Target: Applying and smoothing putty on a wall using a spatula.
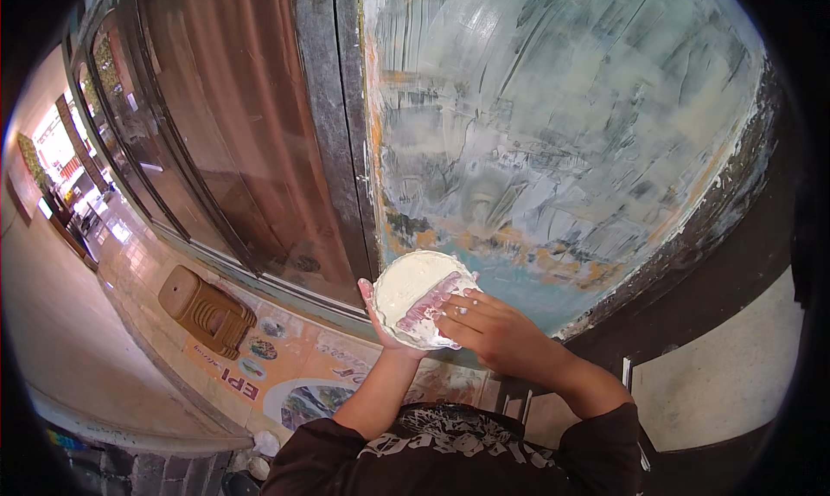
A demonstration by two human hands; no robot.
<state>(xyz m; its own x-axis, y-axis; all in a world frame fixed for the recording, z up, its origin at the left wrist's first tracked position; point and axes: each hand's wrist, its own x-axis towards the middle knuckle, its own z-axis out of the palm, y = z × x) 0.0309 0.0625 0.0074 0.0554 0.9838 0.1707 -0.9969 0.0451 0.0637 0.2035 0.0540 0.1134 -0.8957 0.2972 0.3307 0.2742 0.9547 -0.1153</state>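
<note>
My left hand (373,310) supports a round white dish (381,290) from below and at its left side, with the thumb up along the rim. Thick cream-white paste (417,276) fills the dish. Over its right part, my right hand (491,327) grips a pinkish scraper blade (429,303), whose long edge lies in the paste. White smears dot the right fingers. Just beyond the dish stands a panel (553,141) coated in streaky grey-green and white filler, with orange patches near its lower and left edges.
Left of the panel is a dark frame post (333,89) beside glazed doors with a brown curtain (233,107). A stack of brown plastic stools (207,310) stands at lower left on a printed banner (320,366). A pale curved wall (104,323) bounds the far left.
</note>
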